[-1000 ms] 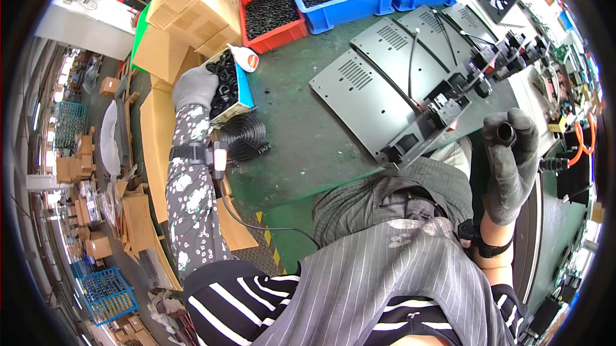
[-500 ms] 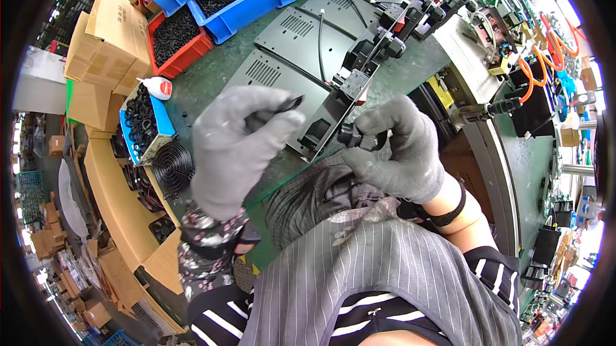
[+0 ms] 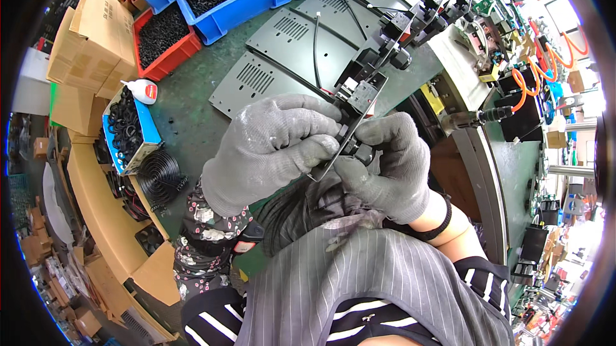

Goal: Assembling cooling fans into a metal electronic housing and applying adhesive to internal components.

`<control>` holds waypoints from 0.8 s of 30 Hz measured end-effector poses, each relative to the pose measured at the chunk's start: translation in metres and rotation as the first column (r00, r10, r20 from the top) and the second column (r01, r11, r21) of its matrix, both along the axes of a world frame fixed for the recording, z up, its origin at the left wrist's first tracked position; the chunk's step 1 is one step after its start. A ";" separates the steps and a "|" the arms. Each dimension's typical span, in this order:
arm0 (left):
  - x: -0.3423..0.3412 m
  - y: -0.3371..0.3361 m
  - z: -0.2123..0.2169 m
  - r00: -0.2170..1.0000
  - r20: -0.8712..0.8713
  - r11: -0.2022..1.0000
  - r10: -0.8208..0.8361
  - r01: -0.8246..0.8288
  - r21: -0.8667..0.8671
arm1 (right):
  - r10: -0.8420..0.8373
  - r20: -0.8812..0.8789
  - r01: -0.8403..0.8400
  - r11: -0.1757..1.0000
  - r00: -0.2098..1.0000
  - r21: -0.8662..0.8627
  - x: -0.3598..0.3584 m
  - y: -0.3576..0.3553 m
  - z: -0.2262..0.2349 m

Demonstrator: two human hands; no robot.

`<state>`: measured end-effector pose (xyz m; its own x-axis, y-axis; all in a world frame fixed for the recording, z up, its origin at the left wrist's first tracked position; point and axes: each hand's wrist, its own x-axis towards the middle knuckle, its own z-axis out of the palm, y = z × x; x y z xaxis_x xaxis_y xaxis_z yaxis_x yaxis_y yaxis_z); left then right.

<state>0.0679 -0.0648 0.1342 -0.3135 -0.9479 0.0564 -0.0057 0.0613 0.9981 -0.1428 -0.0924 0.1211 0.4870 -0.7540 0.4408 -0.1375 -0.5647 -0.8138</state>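
Observation:
Both my hands wear grey knitted gloves and meet at the front end of a metal chassis panel [image 3: 328,165]. My right hand [image 3: 393,169] pinches a black round plastic fitting [image 3: 360,151] against the panel's right face. On the opposite face, my left hand [image 3: 273,144] has its thumb and fingers closed on a small black part, mostly hidden by the fingertips. Beyond the hands, a switch-like block [image 3: 359,94] and further black fittings [image 3: 401,58] are mounted along the same upright edge.
More flat grey vented panels [image 3: 282,36] lie behind. Blue bins [image 3: 234,0] and a red bin [image 3: 168,47] of small black parts stand at the back left. A blue-and-white box of black rings [image 3: 131,129] is at left. A power screwdriver [image 3: 475,118] lies right, near an orange coiled hose [image 3: 536,79].
My left hand has moved right and slightly down, bringing its small black part to the panel. My right hand has moved slightly down and left, pressing the round fitting at the panel.

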 end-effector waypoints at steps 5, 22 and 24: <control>0.004 -0.006 -0.018 0.997 0.076 0.942 0.003 0.023 -0.334 | 0.051 -0.113 -0.053 0.999 0.992 -0.013 -0.009 0.000 0.010; -0.002 -0.005 -0.013 0.998 -0.053 0.999 0.018 -0.020 -0.043 | -0.077 -0.413 -0.055 0.952 0.908 -0.300 0.003 -0.010 0.022; -0.002 0.000 -0.012 0.997 -0.073 0.999 0.036 -0.037 -0.007 | -0.010 -0.402 -0.074 0.979 0.916 -0.192 0.002 -0.012 0.020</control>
